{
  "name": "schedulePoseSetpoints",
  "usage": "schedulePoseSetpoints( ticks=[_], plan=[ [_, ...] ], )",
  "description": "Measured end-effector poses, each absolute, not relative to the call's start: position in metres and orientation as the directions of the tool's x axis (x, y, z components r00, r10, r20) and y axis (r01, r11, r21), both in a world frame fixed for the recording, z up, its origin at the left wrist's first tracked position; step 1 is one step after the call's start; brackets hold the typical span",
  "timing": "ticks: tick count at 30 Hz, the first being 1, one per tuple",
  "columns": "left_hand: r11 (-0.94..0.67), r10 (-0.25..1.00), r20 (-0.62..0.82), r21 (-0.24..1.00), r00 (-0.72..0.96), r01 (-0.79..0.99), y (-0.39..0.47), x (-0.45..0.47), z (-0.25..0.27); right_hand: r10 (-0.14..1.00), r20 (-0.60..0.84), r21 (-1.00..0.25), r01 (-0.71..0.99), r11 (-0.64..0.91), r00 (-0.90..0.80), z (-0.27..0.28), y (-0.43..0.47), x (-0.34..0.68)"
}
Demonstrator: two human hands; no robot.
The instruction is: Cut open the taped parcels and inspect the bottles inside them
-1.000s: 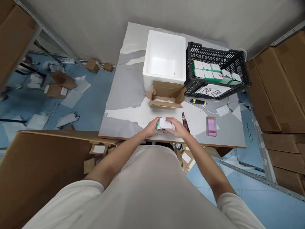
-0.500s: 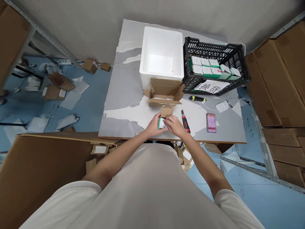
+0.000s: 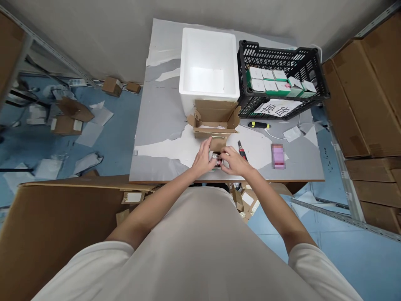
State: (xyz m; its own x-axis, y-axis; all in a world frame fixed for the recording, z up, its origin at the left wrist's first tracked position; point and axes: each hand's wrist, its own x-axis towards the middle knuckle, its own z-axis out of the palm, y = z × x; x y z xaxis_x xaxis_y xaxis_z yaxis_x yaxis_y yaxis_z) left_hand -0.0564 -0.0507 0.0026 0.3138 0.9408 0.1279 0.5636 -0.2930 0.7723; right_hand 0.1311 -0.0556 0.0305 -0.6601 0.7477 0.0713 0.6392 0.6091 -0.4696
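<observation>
A small cardboard box (image 3: 218, 144) with a raised brown flap sits between my hands near the table's front edge. Silvery, shiny wrapping of a small item (image 3: 215, 156) shows at its dark opening; its kind is too small to tell. My left hand (image 3: 202, 161) holds the small box from the left, fingers along its side and thumb near the opening. From the right, my right hand (image 3: 234, 161) pinches at the silvery item with bent fingers. A red and black utility knife (image 3: 241, 150) lies just beyond my right hand, partly covered by it.
Behind stand an opened cardboard carton (image 3: 216, 108), a white foam box (image 3: 208, 90) and a black crate (image 3: 278, 54) with several white-green boxes (image 3: 270, 85). A yellow-black tool (image 3: 259, 125) and a pink packet (image 3: 277, 156) lie right. A large carton (image 3: 62, 234) stands left.
The white and green face seen between my hands has given way to a dark opening with a silvery item. My left fingers have straightened; my right hand has shifted slightly up and right.
</observation>
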Motion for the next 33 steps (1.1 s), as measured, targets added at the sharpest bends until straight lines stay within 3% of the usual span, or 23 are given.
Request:
schedulePoseSetpoints(
  ticks=[2,5,8,11,15,19,24,27,33],
  plan=[
    [-0.39,0.915,0.213,0.687,0.343,0.614,-0.05,-0.066,0.004,0.779,0.132,-0.511,0.631,0.584,-0.613,0.029,-0.06,0.136],
    [-0.53,0.832,0.191,0.548,0.52,0.647,-0.047,-0.082,0.004,0.839,0.164,-0.564,0.649,0.511,-0.519,0.025,-0.072,0.143],
    [-0.634,0.712,0.12,0.532,0.692,0.561,-0.045,-0.092,0.001,0.904,0.177,-0.616,0.673,0.409,-0.388,0.017,-0.085,0.15],
    [-0.617,0.707,0.088,0.562,0.702,0.551,-0.044,-0.091,-0.004,0.942,0.166,-0.622,0.71,0.329,-0.291,0.008,-0.097,0.152],
    [-0.522,0.756,0.035,0.635,0.654,0.569,-0.04,-0.083,-0.012,0.95,0.148,-0.45,0.837,0.312,-0.274,0.016,-0.102,0.136],
    [-0.444,0.796,0.081,0.751,0.6,0.488,-0.042,-0.079,-0.023,0.932,0.044,-0.255,0.898,0.358,-0.359,0.038,-0.09,0.097],
    [-0.345,0.834,0.062,0.834,0.548,0.43,-0.052,-0.079,-0.038,0.967,-0.124,-0.035,0.975,0.217,-0.22,0.041,-0.067,0.068],
    [-0.281,0.86,0.005,0.84,0.511,0.465,-0.058,-0.077,-0.044,0.951,-0.168,-0.01,0.965,0.261,-0.259,0.037,-0.061,0.068],
    [-0.27,0.883,0.007,0.826,0.47,0.495,-0.058,-0.072,-0.049,0.936,-0.114,-0.088,0.942,0.325,-0.334,0.047,-0.067,0.077]
  ],
)
